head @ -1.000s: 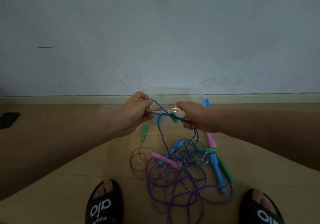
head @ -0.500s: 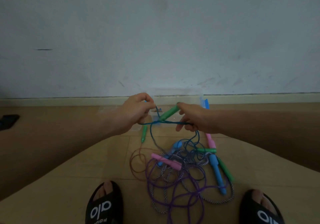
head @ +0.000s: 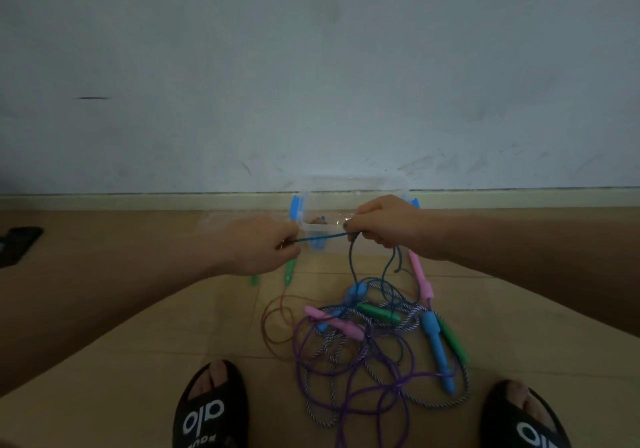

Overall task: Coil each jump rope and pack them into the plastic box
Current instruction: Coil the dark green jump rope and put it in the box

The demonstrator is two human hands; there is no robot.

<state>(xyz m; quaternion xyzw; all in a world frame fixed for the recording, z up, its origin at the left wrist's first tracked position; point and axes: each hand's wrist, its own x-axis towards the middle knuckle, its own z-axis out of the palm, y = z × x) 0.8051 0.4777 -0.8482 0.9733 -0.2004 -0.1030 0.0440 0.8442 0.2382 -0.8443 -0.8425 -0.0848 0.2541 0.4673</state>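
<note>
My left hand (head: pixel 266 248) grips one end of a dark blue jump rope (head: pixel 320 238), with a green handle tip showing below the fist. My right hand (head: pixel 384 227) grips the same rope farther along, so a short taut stretch spans between the hands. Two strands hang from my right fist down into the pile. The clear plastic box (head: pixel 349 187) with blue latches stands by the wall, just behind both hands. A tangle of ropes (head: pixel 374 350) lies on the floor with pink, blue and green handles.
A thin brown rope loop (head: pixel 273 319) lies left of the tangle. My two black sandals (head: pixel 211 409) stand at the bottom edge. A dark flat object (head: pixel 19 243) lies far left on the floor. The wall and skirting close off the back.
My hands have pulled apart, the left moving left, and the rope between them has gone taut. The green handle that sat between the hands now sits in my left fist.
</note>
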